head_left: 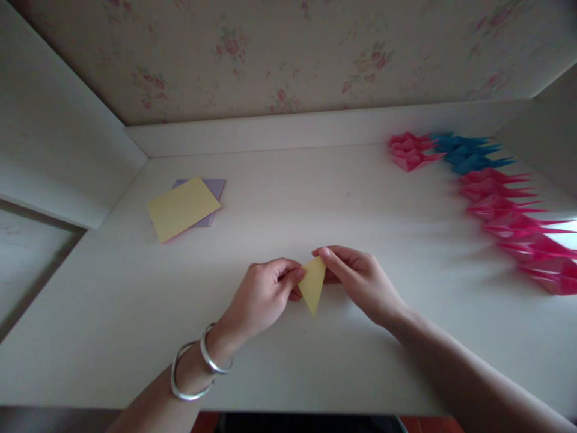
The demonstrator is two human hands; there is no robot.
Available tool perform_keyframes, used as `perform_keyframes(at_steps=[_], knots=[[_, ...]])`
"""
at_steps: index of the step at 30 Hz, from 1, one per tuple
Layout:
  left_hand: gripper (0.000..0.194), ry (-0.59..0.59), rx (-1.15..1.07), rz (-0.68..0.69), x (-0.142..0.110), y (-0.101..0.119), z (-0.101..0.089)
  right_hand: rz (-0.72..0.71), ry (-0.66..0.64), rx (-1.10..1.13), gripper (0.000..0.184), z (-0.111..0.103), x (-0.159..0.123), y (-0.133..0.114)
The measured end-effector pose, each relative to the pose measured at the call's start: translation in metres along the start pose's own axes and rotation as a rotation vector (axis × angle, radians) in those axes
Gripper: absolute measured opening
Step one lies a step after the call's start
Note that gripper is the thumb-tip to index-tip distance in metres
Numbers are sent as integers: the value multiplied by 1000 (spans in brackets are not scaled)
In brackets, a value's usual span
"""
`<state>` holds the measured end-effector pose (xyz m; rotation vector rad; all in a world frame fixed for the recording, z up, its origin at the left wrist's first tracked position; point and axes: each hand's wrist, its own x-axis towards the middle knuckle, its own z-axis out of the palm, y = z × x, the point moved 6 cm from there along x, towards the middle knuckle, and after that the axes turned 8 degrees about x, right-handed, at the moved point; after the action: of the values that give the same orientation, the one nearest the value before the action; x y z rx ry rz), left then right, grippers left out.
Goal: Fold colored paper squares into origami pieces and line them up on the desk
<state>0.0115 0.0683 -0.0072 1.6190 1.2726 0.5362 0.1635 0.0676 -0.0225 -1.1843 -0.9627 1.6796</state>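
A small yellow folded paper triangle (312, 285) points down just above the white desk (288, 204). My left hand (264, 294) pinches its left edge with thumb and fingers closed. My right hand (360, 279) holds its upper right corner, fingers pressed together on the paper. Two silver bangles (198, 367) ring my left wrist.
A stack of square paper sheets (183, 207), yellow on top with purple beneath, lies at the back left. Several folded pink paper figures (509, 216) and blue ones (469, 153) run in a row along the right side. Flowered wallpaper (288, 54) rises behind the desk.
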Motion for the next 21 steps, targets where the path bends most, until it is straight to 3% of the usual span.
perform_keyframes(at_steps=[3,8,11,15,21], knots=[[25,-7,-17,-15,0,-3,2,-21,-17,-112,39,0,-1,-1],[26,-33,-48,-41,-1,-5,4,-127,78,-387,40,-7,-3,-3],[26,7,-47,-43,-1,-2,1,-122,61,-331,41,-5,-3,-2],[26,93,-31,-29,-2,0,-5,-66,-63,-219,38,3,-3,-1],[29,68,-28,-32,-4,0,-2,-156,11,-447,42,-2,-6,-7]])
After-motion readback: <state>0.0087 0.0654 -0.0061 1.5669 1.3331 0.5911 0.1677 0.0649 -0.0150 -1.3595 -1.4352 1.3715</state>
